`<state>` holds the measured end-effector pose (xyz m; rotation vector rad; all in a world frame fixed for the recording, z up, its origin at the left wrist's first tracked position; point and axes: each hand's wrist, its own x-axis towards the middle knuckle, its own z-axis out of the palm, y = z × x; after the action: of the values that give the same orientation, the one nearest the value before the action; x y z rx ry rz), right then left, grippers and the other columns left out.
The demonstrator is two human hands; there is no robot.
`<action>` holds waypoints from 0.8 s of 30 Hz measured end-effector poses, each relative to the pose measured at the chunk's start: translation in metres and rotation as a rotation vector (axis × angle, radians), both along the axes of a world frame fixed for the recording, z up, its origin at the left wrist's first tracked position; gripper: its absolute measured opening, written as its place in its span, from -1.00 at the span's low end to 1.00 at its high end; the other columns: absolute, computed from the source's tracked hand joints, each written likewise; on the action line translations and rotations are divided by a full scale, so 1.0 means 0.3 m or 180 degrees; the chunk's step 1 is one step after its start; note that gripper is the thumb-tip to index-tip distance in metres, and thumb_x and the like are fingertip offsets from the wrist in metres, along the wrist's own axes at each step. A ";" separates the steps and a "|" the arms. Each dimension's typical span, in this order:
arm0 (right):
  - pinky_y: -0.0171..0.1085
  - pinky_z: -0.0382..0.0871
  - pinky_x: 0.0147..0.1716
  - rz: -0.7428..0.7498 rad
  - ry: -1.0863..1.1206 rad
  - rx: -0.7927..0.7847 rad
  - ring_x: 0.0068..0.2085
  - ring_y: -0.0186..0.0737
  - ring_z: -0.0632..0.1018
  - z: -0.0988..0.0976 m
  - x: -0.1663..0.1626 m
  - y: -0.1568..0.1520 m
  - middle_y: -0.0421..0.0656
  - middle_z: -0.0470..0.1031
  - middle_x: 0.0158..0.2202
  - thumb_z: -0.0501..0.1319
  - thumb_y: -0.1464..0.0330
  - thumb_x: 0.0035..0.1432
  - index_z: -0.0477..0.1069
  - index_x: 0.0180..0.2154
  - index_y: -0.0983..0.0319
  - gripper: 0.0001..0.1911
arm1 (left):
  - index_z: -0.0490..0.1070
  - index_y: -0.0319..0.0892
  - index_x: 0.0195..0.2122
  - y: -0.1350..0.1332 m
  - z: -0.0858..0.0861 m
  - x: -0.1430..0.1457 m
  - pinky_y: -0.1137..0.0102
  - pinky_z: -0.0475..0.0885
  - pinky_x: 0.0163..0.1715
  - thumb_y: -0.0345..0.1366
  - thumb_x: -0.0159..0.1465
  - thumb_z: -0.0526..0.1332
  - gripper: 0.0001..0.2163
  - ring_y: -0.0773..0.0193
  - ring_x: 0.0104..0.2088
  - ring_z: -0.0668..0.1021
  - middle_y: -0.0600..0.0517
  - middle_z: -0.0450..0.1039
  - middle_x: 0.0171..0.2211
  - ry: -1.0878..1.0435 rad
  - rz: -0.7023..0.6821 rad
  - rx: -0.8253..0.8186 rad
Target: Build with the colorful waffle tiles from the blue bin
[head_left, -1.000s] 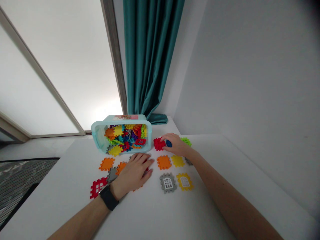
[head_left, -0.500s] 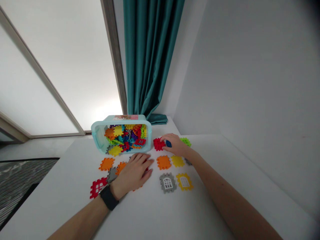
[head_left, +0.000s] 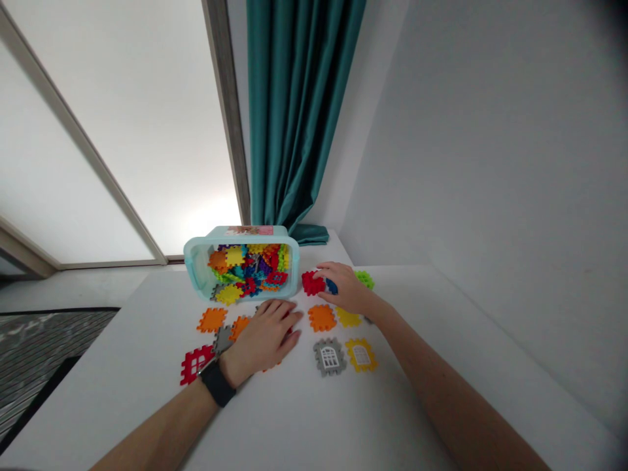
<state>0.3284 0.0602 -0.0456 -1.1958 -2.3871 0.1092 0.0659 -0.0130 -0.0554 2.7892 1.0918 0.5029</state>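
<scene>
My left hand [head_left: 267, 332], with a black watch on its wrist, lies flat with fingers stretched over several interlocking tiles and hides most of them. Around it show an orange tile [head_left: 212, 320], a grey tile [head_left: 223, 340] and a red window tile [head_left: 196, 364]. Farther right, my right hand [head_left: 346, 288] hovers low with thumb and fingers apart. Beneath its fingers a blue tile [head_left: 332, 286], partly covered, lies beside a red tile [head_left: 313, 283]. A green tile [head_left: 364, 279] peeks out behind that hand.
A light-blue tub [head_left: 193, 268] lies on its side, full of colourful tiles, with a yellow tile [head_left: 229, 294] at its mouth. Nearer me lie an orange tile [head_left: 322, 318], a yellow tile [head_left: 348, 317], a grey window tile [head_left: 324, 367] and a yellow window tile [head_left: 369, 362].
My right hand's fingers have spread from the blue tile, which now lies on the table by the red tile. My left hand stays in place over its tiles; the view shifts slightly.
</scene>
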 end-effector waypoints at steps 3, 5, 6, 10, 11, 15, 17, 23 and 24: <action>0.06 0.25 0.18 0.0057 -0.0014 0.0065 0.17 0.03 0.44 0.018 -0.012 -0.028 -0.01 0.44 0.16 0.34 0.32 0.13 0.48 -0.01 0.13 -0.65 | 0.40 -0.09 0.11 -0.001 -0.002 -0.002 0.07 0.31 0.13 -0.19 0.45 0.08 -0.73 0.03 0.10 0.43 -0.12 0.40 0.13 0.0036 -0.0047 0.0051; 0.06 0.25 0.17 0.0073 -0.0029 0.0109 0.16 0.03 0.44 0.035 -0.024 -0.048 -0.01 0.45 0.14 0.34 0.33 0.13 0.49 -0.03 0.14 -0.67 | 0.40 -0.10 0.10 -0.001 0.003 -0.006 0.10 0.31 0.13 -0.16 0.46 0.06 -0.72 0.05 0.09 0.44 -0.11 0.41 0.11 0.0028 -0.0085 0.0074; 0.05 0.26 0.16 0.0097 -0.0033 0.0118 0.15 0.03 0.44 0.044 -0.032 -0.057 -0.01 0.46 0.13 0.34 0.34 0.13 0.49 -0.04 0.14 -0.69 | 0.41 -0.10 0.09 0.000 0.007 -0.009 0.12 0.31 0.13 -0.15 0.47 0.04 -0.71 0.06 0.09 0.44 -0.11 0.42 0.10 0.0009 -0.0102 0.0083; 0.00 0.25 0.13 0.0244 -0.0048 0.0089 0.11 -0.01 0.46 0.080 -0.073 -0.093 -0.05 0.49 0.09 0.31 0.36 0.17 0.49 -0.07 0.15 -0.75 | 0.42 -0.10 0.08 0.009 0.039 -0.033 0.14 0.31 0.12 -0.14 0.49 -0.01 -0.69 0.08 0.08 0.44 -0.10 0.45 0.05 -0.0062 -0.0178 0.0118; 0.00 0.25 0.12 0.0251 -0.0052 0.0088 0.10 -0.02 0.46 0.088 -0.084 -0.100 -0.05 0.50 0.07 0.30 0.36 0.19 0.49 -0.08 0.15 -0.77 | 0.42 -0.10 0.08 0.013 0.049 -0.042 0.14 0.31 0.11 -0.13 0.49 0.00 -0.69 0.07 0.07 0.44 -0.10 0.46 0.03 -0.0069 -0.0169 0.0134; -0.03 0.25 0.04 0.0216 -0.0098 0.0085 0.03 -0.02 0.48 0.110 -0.129 -0.126 -0.06 0.53 0.00 0.25 0.38 0.24 0.48 -0.10 0.16 -0.82 | 0.45 -0.09 0.00 0.021 0.082 -0.092 0.15 0.35 0.04 -0.14 0.46 0.05 -0.73 0.07 0.01 0.47 -0.07 0.48 -0.04 -0.0079 0.0045 0.0137; -0.04 0.24 0.03 0.0238 -0.0116 0.0081 0.02 -0.02 0.48 0.114 -0.150 -0.137 -0.06 0.54 -0.02 0.23 0.39 0.25 0.48 -0.10 0.18 -0.83 | 0.45 -0.10 -0.01 0.016 0.088 -0.130 0.16 0.36 0.01 -0.15 0.45 0.07 -0.75 0.08 -0.02 0.48 -0.06 0.49 -0.06 -0.0070 0.0140 0.0115; -0.05 0.21 0.06 0.0539 -0.0166 0.0048 0.02 -0.04 0.48 0.101 -0.228 -0.178 -0.06 0.55 -0.05 0.18 0.38 0.31 0.48 -0.10 0.20 -0.84 | 0.47 -0.11 -0.03 -0.026 0.075 -0.294 0.15 0.37 0.03 -0.21 0.43 0.08 -0.77 0.08 -0.02 0.50 -0.07 0.51 -0.05 0.0032 0.0347 0.0111; -0.05 0.22 0.05 0.0596 -0.0189 0.0022 0.02 -0.04 0.48 0.098 -0.244 -0.186 -0.06 0.55 -0.06 0.17 0.38 0.32 0.48 -0.09 0.20 -0.83 | 0.48 -0.11 -0.05 -0.035 0.071 -0.320 0.16 0.38 0.02 -0.22 0.42 0.08 -0.78 0.08 -0.03 0.50 -0.07 0.51 -0.06 0.0025 0.0375 0.0128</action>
<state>0.2552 0.0046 -0.0163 -0.9828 -2.5457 0.1268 -0.0302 -0.0235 -0.0343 2.7749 1.2670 0.5320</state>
